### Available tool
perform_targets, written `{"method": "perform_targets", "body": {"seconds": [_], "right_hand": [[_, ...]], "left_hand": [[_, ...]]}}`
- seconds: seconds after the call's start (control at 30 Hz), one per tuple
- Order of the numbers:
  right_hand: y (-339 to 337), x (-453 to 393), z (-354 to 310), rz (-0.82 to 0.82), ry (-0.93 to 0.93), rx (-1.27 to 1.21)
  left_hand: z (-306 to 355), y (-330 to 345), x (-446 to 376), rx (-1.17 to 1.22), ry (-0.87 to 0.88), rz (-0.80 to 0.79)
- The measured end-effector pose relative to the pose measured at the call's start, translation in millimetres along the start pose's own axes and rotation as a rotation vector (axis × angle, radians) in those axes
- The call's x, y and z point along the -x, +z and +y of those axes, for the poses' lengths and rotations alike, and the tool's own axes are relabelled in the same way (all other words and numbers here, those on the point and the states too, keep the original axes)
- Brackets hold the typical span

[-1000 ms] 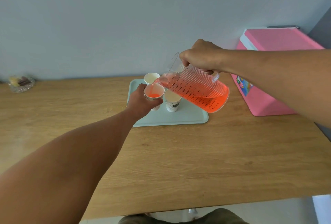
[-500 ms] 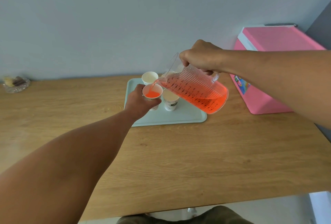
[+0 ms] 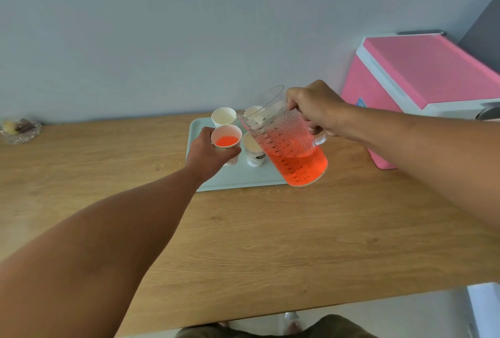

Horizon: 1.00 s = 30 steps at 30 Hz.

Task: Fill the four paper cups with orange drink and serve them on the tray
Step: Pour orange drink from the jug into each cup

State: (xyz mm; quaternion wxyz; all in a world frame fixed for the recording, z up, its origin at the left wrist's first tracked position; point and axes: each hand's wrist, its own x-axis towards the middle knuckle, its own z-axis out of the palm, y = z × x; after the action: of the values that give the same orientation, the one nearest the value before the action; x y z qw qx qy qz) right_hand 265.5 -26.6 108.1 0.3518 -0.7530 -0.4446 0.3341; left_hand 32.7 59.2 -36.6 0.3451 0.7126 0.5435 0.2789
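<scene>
Wood-grain surface [image 3: 270, 243] runs along a plain grey-blue wall [image 3: 162, 26], and on it I see a pale green tray [image 3: 238, 179] with the four paper cups. Compared with half a second back, the stream has stopped: the clear ribbed measuring jug [image 3: 286, 145] has tipped back toward upright, its spout lifted away from the cup, and the orange drink [image 3: 303, 167] has settled into the lower part of the jug.

My left hand [image 3: 208, 155] reaches in from the lower left, forearm stretched long across the surface, fingers curled around the side of the front-left cup [image 3: 226, 139]. That cup stands on the tray with orange liquid in its bottom. My right hand [image 3: 313, 108] comes from the right, held above the tray, fingers wrapped round the jug's handle. The jug hangs over the tray's right portion, still tilted a little to the left, partly covering the back-right cup [image 3: 253, 112].

The back-left cup [image 3: 223, 116] shows a white inside with no orange in it, and so does the front-right cup [image 3: 253, 152], just beside the held one.

At the far left edge of the surface sits a small glass dish [image 3: 20, 129] with a few small pieces in it that I cannot make out. To the right stands a pink cooler box [image 3: 422, 89] with a white rim under its lid.
</scene>
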Motion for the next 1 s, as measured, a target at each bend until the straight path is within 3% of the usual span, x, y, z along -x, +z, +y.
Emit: {"method": "perform_targets", "body": {"seconds": [0.43,1.0], "right_hand": [[-9,10,27,0.150,-0.070,-0.304],[-11,17,40,0.200,-0.077,-0.333]], "left_hand": [[-8,14,-4,-0.061,-0.036,0.014],[-21,32,0,-0.012,-0.178,0.065]]}}
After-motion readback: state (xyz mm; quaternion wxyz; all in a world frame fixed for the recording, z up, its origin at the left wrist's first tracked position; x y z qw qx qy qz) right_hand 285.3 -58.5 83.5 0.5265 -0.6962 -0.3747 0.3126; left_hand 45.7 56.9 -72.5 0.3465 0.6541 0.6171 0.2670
